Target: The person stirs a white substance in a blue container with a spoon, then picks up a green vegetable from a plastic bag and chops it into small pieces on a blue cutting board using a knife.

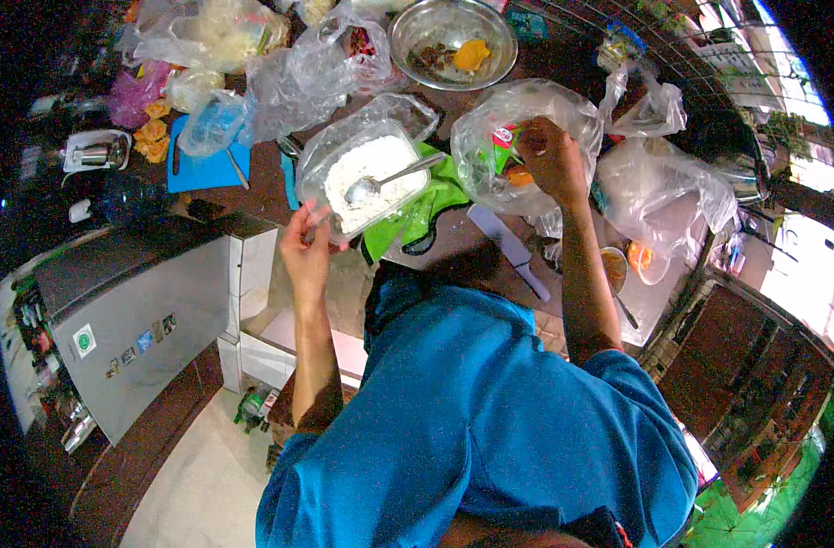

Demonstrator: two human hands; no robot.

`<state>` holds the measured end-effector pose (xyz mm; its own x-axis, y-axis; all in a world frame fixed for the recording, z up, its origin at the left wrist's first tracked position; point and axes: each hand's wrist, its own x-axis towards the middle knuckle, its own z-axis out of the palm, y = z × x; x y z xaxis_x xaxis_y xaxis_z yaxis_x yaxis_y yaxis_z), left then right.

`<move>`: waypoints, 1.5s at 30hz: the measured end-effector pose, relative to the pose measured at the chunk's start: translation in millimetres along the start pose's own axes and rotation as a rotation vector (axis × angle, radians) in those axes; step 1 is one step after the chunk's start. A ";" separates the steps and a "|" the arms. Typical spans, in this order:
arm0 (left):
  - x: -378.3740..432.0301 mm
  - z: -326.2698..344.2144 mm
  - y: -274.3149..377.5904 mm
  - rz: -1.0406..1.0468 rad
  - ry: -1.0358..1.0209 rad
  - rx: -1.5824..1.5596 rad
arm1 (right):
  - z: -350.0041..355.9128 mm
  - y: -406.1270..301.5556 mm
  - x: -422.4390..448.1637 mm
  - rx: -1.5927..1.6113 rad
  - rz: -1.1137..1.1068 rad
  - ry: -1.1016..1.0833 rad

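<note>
My left hand (306,243) grips the near left corner of a clear plastic container (420,188). White powder (352,161) fills its bottom, and a metal spoon (407,170) rests in it with the handle over the right rim. Beneath the container's right side lies a green cloth (437,195) with dark edging. My right hand (552,161) reaches into an open clear plastic bag (482,116), fingers bent down. Beside those fingers are a green and red packet (502,145) and something orange (520,176). What the fingertips touch is hidden.
A knife (506,246) lies near my body. A steel bowl (451,79) holding orange and dark bits stands at the back. On the left is a blue cutting board (204,175); on the right, a plastic bag (663,185) and a small cup of brown contents (613,267).
</note>
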<state>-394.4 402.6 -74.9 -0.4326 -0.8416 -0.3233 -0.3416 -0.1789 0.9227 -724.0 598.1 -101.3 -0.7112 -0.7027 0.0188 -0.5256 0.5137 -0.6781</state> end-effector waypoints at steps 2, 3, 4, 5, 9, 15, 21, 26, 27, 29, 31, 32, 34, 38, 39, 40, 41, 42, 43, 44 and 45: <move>-1.5 0.2 -0.7 -0.004 0.006 -0.005 | -8.6 -8.4 -1.4 -0.135 -0.023 0.001; -1.9 0.6 -1.2 -0.005 0.020 -0.016 | -11.5 -10.7 -2.4 -0.135 -0.026 0.003; -2.5 0.9 -1.3 -0.006 0.034 -0.028 | -14.0 -12.2 -3.3 -0.175 -0.003 -0.016; -3.3 1.8 -0.2 -0.004 0.033 -0.029 | -16.1 -12.2 -3.9 -0.216 0.023 -0.035; -7.3 3.5 5.0 -0.001 0.063 0.004 | -19.5 12.7 -7.2 -0.118 -0.040 0.017; -9.3 -0.9 0.9 -0.008 0.046 -0.014 | -18.8 29.5 -5.3 -0.065 -0.160 0.080; -12.8 2.4 4.1 -0.014 0.051 -0.018 | -24.3 10.5 -6.8 -0.232 -0.137 -0.064; -12.8 -0.5 -0.5 -0.024 0.037 -0.040 | -28.9 -1.4 -9.1 -0.070 -0.089 -0.199; -12.5 -1.4 -2.3 -0.010 0.037 -0.030 | -28.1 -2.8 -9.7 -0.070 -0.088 -0.199; -12.7 -2.0 -2.5 0.004 0.037 -0.021 | -26.9 -3.2 -10.8 -0.068 -0.121 -0.279; -13.5 -2.4 0.4 -0.010 0.048 -0.012 | -25.8 2.7 -14.1 0.057 -0.099 -0.324; -13.7 -2.8 -0.7 -0.010 0.049 -0.012 | -25.1 5.7 -15.8 0.183 -0.067 -0.344; -13.6 -3.6 -3.6 -0.015 0.054 -0.072 | -25.3 9.2 -17.1 0.156 -0.152 -0.303; -14.3 -4.6 -4.3 -0.025 0.063 -0.074 | -34.2 -7.3 -19.5 0.164 -0.068 -0.323; -14.5 -4.1 -2.6 -0.024 0.059 -0.070 | -35.1 -6.5 -19.9 0.163 -0.067 -0.322; -14.7 -3.7 -1.1 -0.024 0.054 -0.066 | -36.4 -4.6 -20.2 0.099 -0.127 -0.307; -15.3 -3.4 0.1 -0.025 0.055 -0.066 | -36.8 -2.8 -20.3 0.035 -0.189 -0.293; -15.8 -3.0 1.1 -0.026 0.055 -0.059 | -36.4 -1.4 -20.4 0.035 -0.189 -0.295; -16.0 -2.9 1.4 -0.027 0.056 -0.053 | -35.3 0.3 -20.7 0.114 -0.121 -0.320; -15.6 -3.1 -0.2 -0.028 0.055 -0.054 | -34.7 2.8 -21.4 0.151 -0.087 -0.332; -14.7 -3.8 -3.4 -0.023 0.055 -0.076 | -34.0 5.3 -22.0 0.189 -0.052 -0.343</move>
<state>-383.7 413.7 -72.5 -0.3785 -0.8629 -0.3348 -0.2861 -0.2349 0.9290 -727.0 633.0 -80.2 -0.4720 -0.8654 -0.1684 -0.4387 0.3962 -0.8066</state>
